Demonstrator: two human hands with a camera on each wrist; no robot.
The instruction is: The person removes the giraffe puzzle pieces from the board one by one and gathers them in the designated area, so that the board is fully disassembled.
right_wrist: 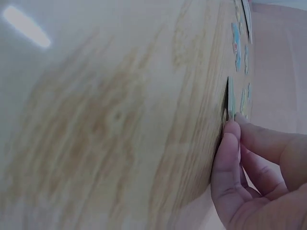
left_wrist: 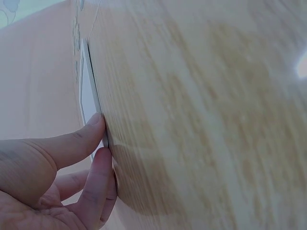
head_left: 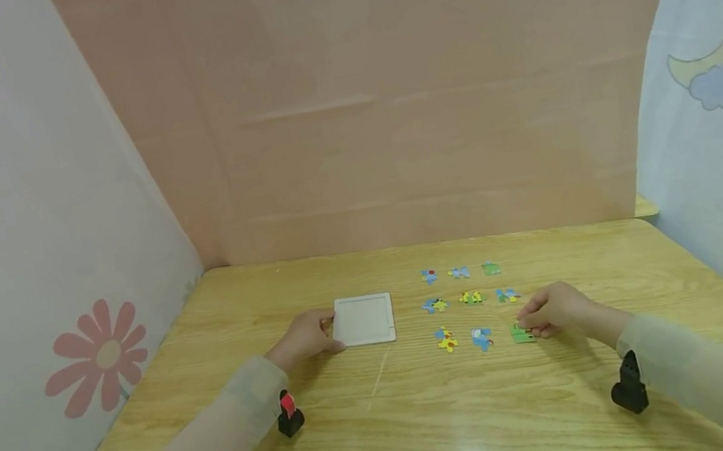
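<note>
My left hand (head_left: 306,338) grips the left edge of a flat white puzzle tray (head_left: 363,319) on the table. In the left wrist view the thumb (left_wrist: 81,139) lies at the corner of the tray (left_wrist: 89,96), with the index finger bent against its side. Over on the right, my right hand (head_left: 557,310) pinches a green puzzle piece (head_left: 519,333) between thumb and fingers. The right wrist view shows that piece (right_wrist: 231,98) edge-on, tilted up from the wood at the fingertips.
Several colourful puzzle pieces lie in loose rows between the hands, among them a yellow one (head_left: 470,297) and a blue one (head_left: 482,338). The wooden table (head_left: 395,427) ends at a tan back wall (head_left: 417,128), with pale patterned sheets at both sides.
</note>
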